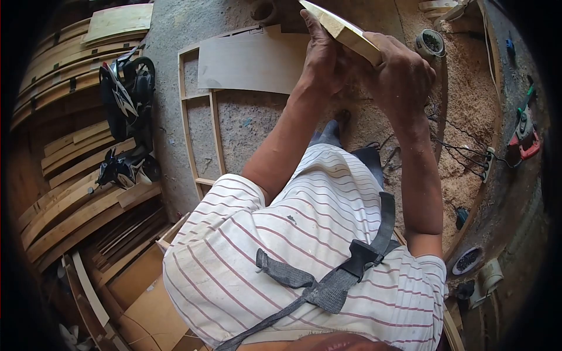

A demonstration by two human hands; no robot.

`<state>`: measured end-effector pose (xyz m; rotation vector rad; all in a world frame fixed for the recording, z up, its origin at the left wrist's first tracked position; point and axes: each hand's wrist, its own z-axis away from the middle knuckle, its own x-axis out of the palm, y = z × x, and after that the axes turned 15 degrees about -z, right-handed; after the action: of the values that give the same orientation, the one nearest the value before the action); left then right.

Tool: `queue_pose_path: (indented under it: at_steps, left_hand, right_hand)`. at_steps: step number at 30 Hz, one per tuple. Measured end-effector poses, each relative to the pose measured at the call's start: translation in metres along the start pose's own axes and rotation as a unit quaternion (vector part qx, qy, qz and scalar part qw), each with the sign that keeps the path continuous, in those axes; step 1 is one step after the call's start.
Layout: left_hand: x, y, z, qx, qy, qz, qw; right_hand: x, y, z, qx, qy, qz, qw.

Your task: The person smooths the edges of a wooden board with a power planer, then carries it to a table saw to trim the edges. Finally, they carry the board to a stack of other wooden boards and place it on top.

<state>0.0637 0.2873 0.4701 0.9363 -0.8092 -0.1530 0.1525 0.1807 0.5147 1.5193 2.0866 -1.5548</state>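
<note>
Sawdust and bare concrete make up the workshop floor (257, 126) seen from above, with curved timber stacked along one side.

Both hands are raised in front of the chest, gripping one wooden block (342, 29). The left hand (322, 55) is closed on the block from below and beside it, thumb stretched up along its near face. The right hand (401, 73) is wrapped around the block's lower end, fingers curled under so that they are hidden. The block is pale, flat-sided and tilted, its upper end running toward the top edge of the view.

Beneath the hands, on the floor, lies a thin wooden frame (199, 128) with crossbars, and a pale plywood sheet (252, 64) rests across its upper part. To the right of the right hand stands a small round tin (431, 42) on the sawdust. Further right, cables lead to a power strip (487, 164), and a red and green power tool (524, 134) lies near the edge. On the far left, two motorcycles (126, 117) stand beside the stacked curved boards (64, 193).
</note>
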Motion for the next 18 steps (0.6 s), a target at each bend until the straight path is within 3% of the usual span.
queue_pose_path:
  at_steps: [8, 11, 14, 16, 17, 18]
  left_hand:
    - [-0.017, -0.004, -0.008, 0.004, -0.017, 0.025, 1.000]
    - [-0.039, -0.009, -0.010, -0.066, 0.000, -0.141, 0.988]
    - [-0.084, -0.040, -0.068, -0.211, 0.040, -0.020, 0.977]
    - [-0.090, -0.067, -0.107, -0.230, 0.029, -0.059, 0.971]
    - [-0.089, -0.085, -0.129, -0.254, 0.085, -0.073, 0.961]
    - [-0.084, -0.098, -0.140, -0.262, 0.078, -0.064, 0.960]
  right_hand:
    - [-0.002, 0.001, -0.001, -0.001, -0.001, 0.012, 1.000]
    - [-0.020, 0.008, 0.023, 0.015, 0.016, -0.009, 1.000]
    - [-0.041, 0.016, 0.077, 0.039, 0.031, -0.009, 0.999]
    - [-0.054, 0.017, 0.128, 0.096, 0.026, 0.007, 0.995]
    - [-0.061, 0.019, 0.153, 0.118, 0.014, 0.002, 0.993]
    - [-0.067, 0.019, 0.179, 0.145, 0.001, -0.002, 0.989]
